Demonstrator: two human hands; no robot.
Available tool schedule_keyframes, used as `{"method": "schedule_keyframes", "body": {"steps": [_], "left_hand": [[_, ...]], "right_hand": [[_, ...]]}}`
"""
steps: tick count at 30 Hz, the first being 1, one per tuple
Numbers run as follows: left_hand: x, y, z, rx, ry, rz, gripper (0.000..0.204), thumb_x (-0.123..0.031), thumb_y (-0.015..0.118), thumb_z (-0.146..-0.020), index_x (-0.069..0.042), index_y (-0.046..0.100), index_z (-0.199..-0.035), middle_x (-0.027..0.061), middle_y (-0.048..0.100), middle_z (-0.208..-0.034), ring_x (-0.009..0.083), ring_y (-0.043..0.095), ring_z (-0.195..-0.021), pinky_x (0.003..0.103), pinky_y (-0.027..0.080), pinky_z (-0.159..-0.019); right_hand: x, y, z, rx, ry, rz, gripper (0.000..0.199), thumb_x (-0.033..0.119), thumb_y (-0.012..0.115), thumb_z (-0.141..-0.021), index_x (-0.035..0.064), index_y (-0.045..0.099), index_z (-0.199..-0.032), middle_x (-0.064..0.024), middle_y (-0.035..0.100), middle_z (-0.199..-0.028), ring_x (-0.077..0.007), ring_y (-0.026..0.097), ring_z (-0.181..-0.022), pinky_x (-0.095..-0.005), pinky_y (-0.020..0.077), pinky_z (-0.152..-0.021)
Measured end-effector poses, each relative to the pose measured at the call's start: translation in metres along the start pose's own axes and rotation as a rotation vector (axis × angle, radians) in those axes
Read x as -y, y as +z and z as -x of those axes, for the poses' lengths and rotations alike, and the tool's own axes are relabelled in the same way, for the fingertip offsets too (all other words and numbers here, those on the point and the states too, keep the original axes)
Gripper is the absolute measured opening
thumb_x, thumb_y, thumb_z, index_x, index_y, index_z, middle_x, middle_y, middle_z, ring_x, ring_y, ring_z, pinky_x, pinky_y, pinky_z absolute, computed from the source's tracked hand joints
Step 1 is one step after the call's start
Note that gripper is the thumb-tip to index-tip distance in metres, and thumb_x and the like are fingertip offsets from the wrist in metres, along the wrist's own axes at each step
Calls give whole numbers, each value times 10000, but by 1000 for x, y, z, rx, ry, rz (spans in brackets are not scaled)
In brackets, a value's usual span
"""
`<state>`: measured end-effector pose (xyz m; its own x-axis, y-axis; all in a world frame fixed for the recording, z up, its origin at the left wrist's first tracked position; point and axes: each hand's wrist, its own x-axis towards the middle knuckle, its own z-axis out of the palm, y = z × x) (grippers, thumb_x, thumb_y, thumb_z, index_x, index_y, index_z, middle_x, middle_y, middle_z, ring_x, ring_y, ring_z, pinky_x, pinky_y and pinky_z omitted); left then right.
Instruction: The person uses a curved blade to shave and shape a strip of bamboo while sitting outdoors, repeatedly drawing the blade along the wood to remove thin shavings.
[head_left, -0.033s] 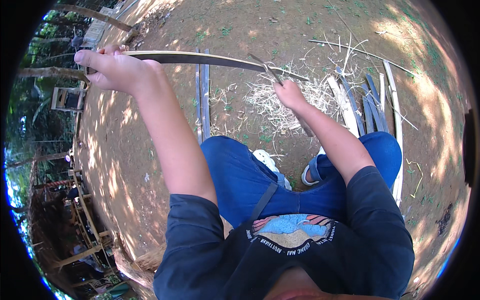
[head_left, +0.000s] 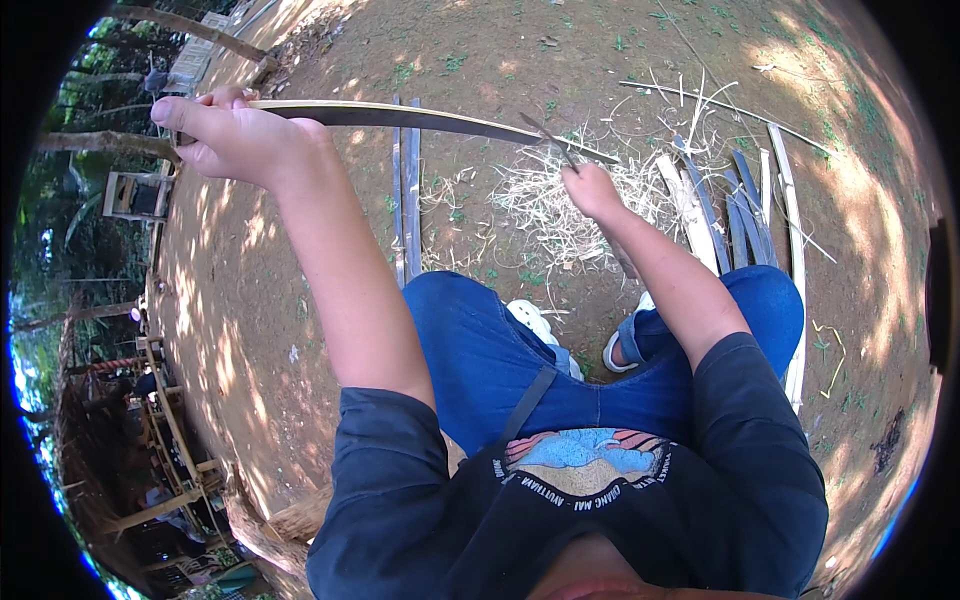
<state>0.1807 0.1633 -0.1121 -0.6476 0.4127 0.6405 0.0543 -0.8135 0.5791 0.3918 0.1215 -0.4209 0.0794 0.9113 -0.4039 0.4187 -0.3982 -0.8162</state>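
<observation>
At the far left, my left hand [head_left: 235, 140] is closed around one end of a long bamboo strip [head_left: 400, 116]. The strip has a dark face and a pale edge, and it arches out to the right. My right hand [head_left: 592, 190] is closed on a knife [head_left: 548, 138]; the narrow blade crosses the strip near its far right end. Part of the knife's long handle shows below the fist, beside my forearm. Whether the blade touches the strip I cannot tell. Under this end lies a heap of thin pale shavings [head_left: 540, 215] on the ground.
Dark and pale bamboo strips [head_left: 745, 210] lie to the right of the shavings. Two more dark strips [head_left: 406, 190] lie left of them. A thin stick [head_left: 730, 108] rests farther back. Wooden posts [head_left: 105, 146] and a log [head_left: 265, 530] stand along the left.
My right hand has slid slightly to the right along the strip with the knife. The left hand and its end of the strip have barely shifted.
</observation>
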Motion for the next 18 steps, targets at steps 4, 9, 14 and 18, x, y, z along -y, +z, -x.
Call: {"method": "schedule_keyframes", "body": {"steps": [4, 9, 14, 18], "left_hand": [[-1, 8, 8, 81, -48, 38, 445, -510, 483, -1013, -108, 364, -864, 7, 384, -652, 128, 384, -632, 284, 382, -646], [11, -10, -6, 168, -27, 120, 426, -488, 466, -1025, -89, 385, -902, 0, 402, -658, 130, 413, -653, 278, 404, -696], [2, -10, 4, 85, 31, -14, 421, -454, 446, -1034, -35, 424, -1009, 53, 497, -862, 179, 499, -883, 358, 414, -865], [-1, -8, 8, 83, 51, -96, 427, -426, 437, -1037, -2, 435, -1088, 99, 490, -1048, 212, 476, -1019, 419, 372, -965]], "right_hand": [[-114, -35, -42, -251, 170, 270, 553, 392, 437, -912, -96, 689, -975, -288, 688, -998, -388, 682, -944, -461, 496, -880], [-14, -29, -15, -328, -22, -390, 441, 336, 445, -921, -2, 591, -679, -92, 577, -589, -216, 532, -490, -422, 423, -515], [149, 1, 103, -7, -719, -434, 384, 244, 501, -880, 5, 531, -581, -95, 500, -487, -193, 492, -461, -413, 354, -478], [168, 24, 116, -4, -866, -355, 364, 186, 506, -885, 18, 457, -566, -43, 451, -499, -133, 404, -476, -377, 305, -476]]}}
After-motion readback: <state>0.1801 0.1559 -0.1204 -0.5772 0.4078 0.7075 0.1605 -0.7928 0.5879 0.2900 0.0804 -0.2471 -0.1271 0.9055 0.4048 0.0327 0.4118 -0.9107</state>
